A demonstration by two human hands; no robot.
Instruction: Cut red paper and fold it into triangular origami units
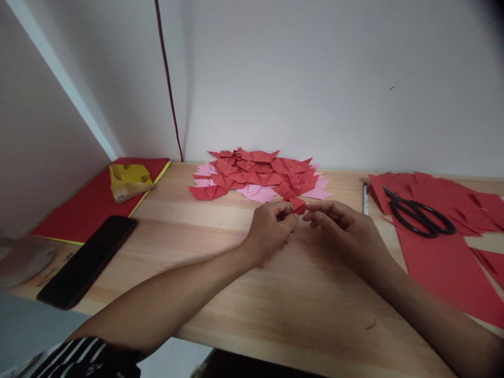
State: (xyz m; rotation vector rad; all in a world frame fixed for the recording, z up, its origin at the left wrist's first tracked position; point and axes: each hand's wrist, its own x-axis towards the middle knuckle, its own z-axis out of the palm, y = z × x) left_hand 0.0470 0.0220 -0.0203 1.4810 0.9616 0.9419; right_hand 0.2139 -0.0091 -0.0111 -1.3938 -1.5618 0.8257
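A small folded piece of red paper (298,205) is pinched between my two hands just above the wooden table (220,273). My left hand (271,229) grips its left side with curled fingers. My right hand (343,226) holds its right side with the fingertips pressed together. Right behind them lies a pile of folded red and pink paper pieces (260,174), close to the wall.
Black scissors (418,214) rest on red paper sheets (444,247) at the right. A white pen (365,198) lies beside those sheets. At the left are a black phone (88,260), a yellow packet (129,181) on a red sheet (86,207), and a round grey object (21,260).
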